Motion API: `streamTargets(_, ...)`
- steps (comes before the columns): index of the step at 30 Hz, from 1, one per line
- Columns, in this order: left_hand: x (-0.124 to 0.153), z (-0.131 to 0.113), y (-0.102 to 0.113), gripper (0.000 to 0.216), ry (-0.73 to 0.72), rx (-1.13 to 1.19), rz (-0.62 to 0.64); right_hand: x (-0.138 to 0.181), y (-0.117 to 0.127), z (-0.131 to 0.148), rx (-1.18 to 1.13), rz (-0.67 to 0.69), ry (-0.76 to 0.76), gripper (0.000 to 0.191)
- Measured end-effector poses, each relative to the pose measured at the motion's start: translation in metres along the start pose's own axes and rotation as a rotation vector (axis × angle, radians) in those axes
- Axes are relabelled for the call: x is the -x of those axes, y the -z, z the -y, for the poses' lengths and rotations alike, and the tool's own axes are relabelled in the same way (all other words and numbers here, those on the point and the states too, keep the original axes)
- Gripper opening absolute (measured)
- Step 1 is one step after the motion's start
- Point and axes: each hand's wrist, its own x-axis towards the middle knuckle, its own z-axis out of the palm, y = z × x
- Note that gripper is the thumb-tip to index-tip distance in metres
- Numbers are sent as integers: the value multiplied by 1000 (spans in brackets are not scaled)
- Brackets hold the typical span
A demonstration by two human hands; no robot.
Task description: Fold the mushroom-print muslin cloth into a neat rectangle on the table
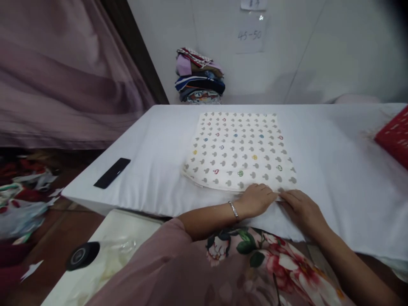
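A folded white cloth (239, 148) printed with small grey and coloured mushroom shapes lies flat in the middle of the white-covered table (334, 170). My left hand (255, 199), with a silver bracelet on the wrist, rests on the cloth's near edge with fingers curled over it. My right hand (301, 206) meets it at the same near edge, fingertips pinching the cloth's hem. Both hands touch each other at the cloth's front right part.
A black phone (112, 172) lies near the table's left corner. A stack of folded clothes (199, 76) stands against the far wall. A red patterned cloth (395, 136) sits at the right edge. Scattered clutter covers the floor at left, beside a white surface (105, 250) with a black round object (83, 255).
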Motion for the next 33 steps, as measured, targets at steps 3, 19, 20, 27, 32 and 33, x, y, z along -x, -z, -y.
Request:
streamTargets(3,18,9,5,20,-32,-72,8,2,2,1,11,3,0,24)
streamTargets(19,134,94,42,20,128,-188,-53,3,1,1,14,29,-17,30)
streamTargets(20,137,96,43,20,129,-183,-59,3,2,2,7,33,-21,30)
streamTargets(27,146,100,41,24,161,-124,-66,4,4,4,-29,79,-26,30)
streamTargets(32,147,99,42,23,148,-94,-100,3,3,3,-32,103,-42,31)
streamTargets(33,147,99,43,22,145,-83,-94,3,4,3,-39,113,-41,30)
